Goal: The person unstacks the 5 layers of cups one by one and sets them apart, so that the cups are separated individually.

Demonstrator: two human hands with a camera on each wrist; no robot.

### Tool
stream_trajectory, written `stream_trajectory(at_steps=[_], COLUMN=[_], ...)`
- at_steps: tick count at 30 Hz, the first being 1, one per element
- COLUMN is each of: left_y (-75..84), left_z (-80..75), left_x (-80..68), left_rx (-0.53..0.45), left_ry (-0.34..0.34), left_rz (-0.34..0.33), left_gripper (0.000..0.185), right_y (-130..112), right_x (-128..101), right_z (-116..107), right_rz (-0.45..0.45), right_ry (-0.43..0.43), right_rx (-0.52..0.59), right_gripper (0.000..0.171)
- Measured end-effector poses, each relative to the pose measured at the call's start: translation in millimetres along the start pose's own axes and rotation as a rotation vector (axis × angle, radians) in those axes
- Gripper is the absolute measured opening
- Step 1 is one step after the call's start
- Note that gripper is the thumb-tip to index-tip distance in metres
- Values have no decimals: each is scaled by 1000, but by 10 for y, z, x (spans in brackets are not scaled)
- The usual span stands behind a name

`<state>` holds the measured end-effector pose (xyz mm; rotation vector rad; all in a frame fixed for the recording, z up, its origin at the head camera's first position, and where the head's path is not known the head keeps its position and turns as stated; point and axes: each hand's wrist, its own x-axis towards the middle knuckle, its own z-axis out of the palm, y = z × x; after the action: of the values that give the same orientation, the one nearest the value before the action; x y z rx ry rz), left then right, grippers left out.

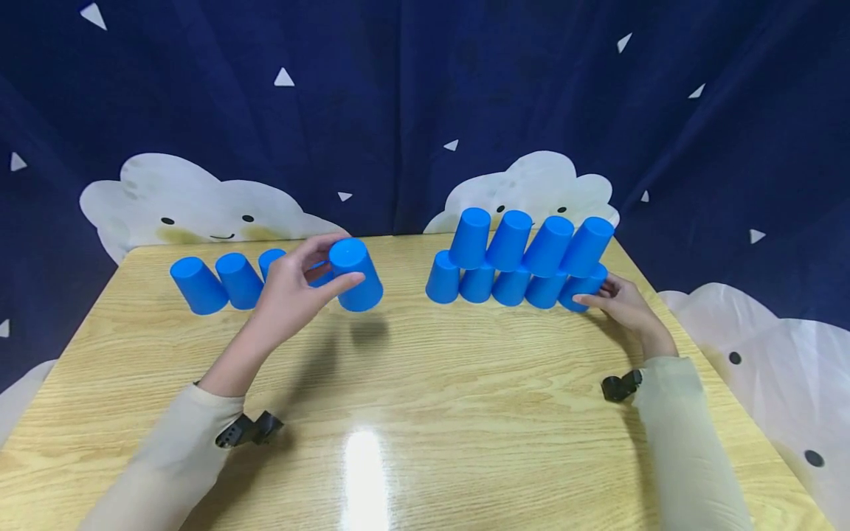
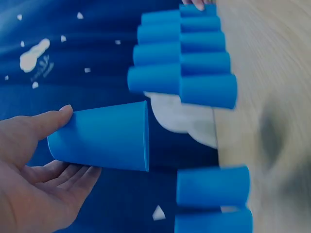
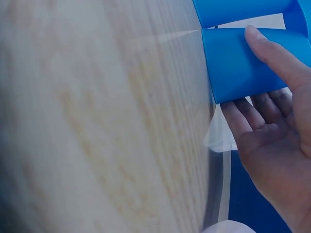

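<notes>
Left hand [image 1: 290,296] grips an upside-down blue cup [image 1: 360,279] above the bench [image 1: 478,369], partly blocking a row of cups [image 1: 199,287], four showing. Right hand [image 1: 627,304] pinches the end cup [image 1: 579,286] of a five-cup lower row [image 1: 476,285]; four upper cups [image 1: 509,242] stand across it. Behind hangs a dark curtain [image 1: 372,96].

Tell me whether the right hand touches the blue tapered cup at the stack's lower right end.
Touching: in the right wrist view, the right hand lays its thumb on the blue cup.
</notes>
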<state>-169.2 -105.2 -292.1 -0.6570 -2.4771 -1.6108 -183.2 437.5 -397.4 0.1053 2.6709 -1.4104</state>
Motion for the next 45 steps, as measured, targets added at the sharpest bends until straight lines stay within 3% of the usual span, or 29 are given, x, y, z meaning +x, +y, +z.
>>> stream_trajectory(at_steps=[14, 27, 34, 45], left_y=[-437, -948, -1129, -1324], left_z=[-607, -1129, -1271, -1342], left_x=[-452, -709, -771, -792], left_rx=[134, 291, 320, 332], left_ry=[96, 214, 239, 264], left_rz=[-225, -387, -453, -505], left_gripper=[65, 73, 74, 75], right_y=[-20, -7, 3, -28], right_x=[-8, 6, 7, -15], right_z=[4, -10, -18, 4], right_rz=[-4, 11, 9, 0], right_ry=[1, 2, 8, 3], right_rx=[2, 13, -8, 7], right_gripper=[80, 79, 77, 80])
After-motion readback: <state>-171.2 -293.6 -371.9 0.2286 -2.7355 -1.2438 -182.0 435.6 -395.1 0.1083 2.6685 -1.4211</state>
